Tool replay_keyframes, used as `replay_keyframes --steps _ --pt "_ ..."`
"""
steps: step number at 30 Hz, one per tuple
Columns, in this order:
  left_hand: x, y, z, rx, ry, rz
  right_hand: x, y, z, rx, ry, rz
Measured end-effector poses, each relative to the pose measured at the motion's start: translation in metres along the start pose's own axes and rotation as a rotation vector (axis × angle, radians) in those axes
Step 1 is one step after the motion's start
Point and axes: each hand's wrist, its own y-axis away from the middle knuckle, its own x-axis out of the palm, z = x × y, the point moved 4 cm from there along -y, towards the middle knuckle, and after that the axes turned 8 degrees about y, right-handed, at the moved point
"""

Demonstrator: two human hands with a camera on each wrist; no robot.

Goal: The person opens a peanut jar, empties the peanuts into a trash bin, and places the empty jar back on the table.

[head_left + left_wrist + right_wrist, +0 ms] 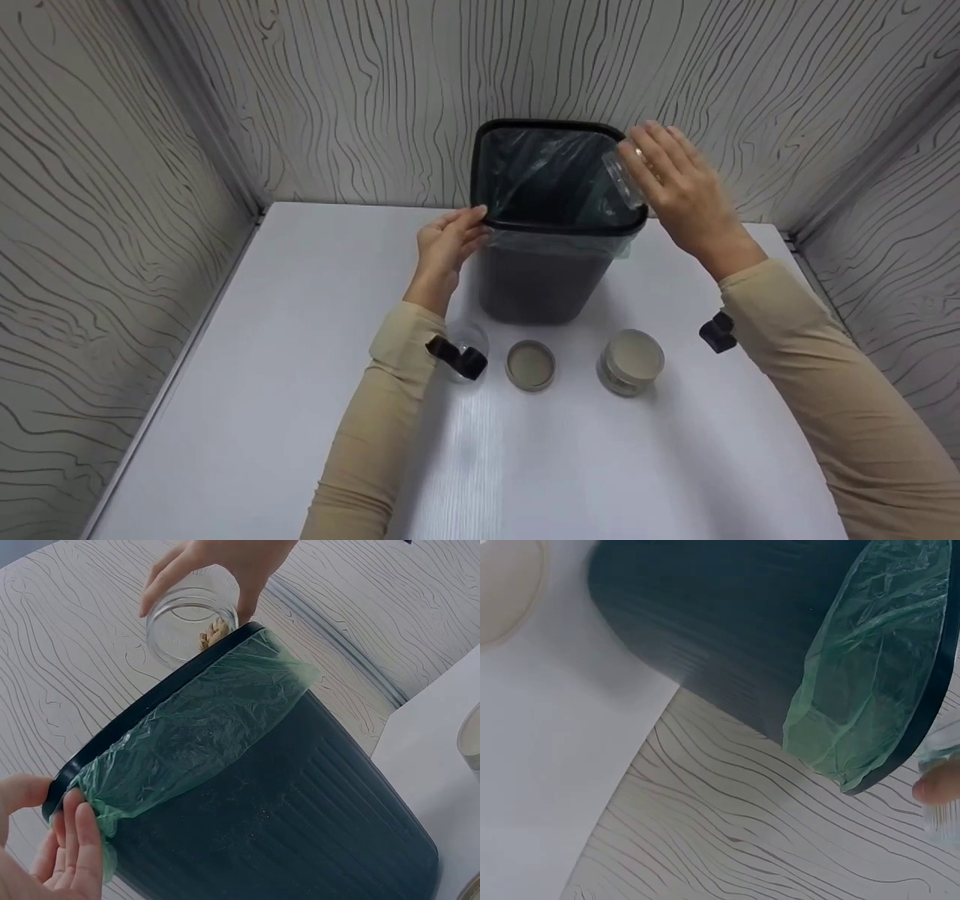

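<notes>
A dark trash bin [544, 281] lined with a thin green plastic bag [202, 731] stands at the back of the white table. My left hand [448, 244] pinches the bin's rim and the bag edge at the left front corner. Over the right side of the opening, my right hand [679, 184] grips a clear glass jar [169, 634], tilted with its mouth toward the bin. Some light brown pieces [214, 634] lie inside the jar. In the right wrist view only a fingertip [939, 784] and part of the jar show.
In front of the bin lie a round lid [531, 366] and a jar with a pale lid [636, 356]. Another clear round container [469, 337] is partly hidden behind my left wrist strap. Patterned panels [360, 97] rise behind and at both sides.
</notes>
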Motion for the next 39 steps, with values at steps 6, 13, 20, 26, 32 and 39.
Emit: replay_keyframes --steps 6,13,20,26,32,39 --pt "0.0003 -0.0003 -0.0005 0.005 0.002 0.012 -0.0013 -0.0013 0.0001 -0.021 0.009 -0.018" --pt "-0.0012 -0.0007 -0.0009 0.009 0.0 0.006 0.0018 -0.0019 0.0019 -0.074 0.014 -0.008" --pt "-0.0008 -0.0003 -0.0021 0.011 0.005 -0.006 0.0036 -0.0014 0.0027 -0.072 0.031 -0.007" --pt "-0.0002 -0.0006 -0.0016 0.005 0.009 0.0 0.0048 -0.0016 0.004 -0.108 0.064 -0.002" --pt "-0.0001 -0.0005 -0.0013 0.006 0.015 -0.002 0.0065 -0.0017 0.0053 -0.109 0.052 -0.02" --pt "0.0003 0.0 -0.0018 0.006 0.026 0.004 0.0073 -0.0017 0.0052 -0.117 0.07 -0.056"
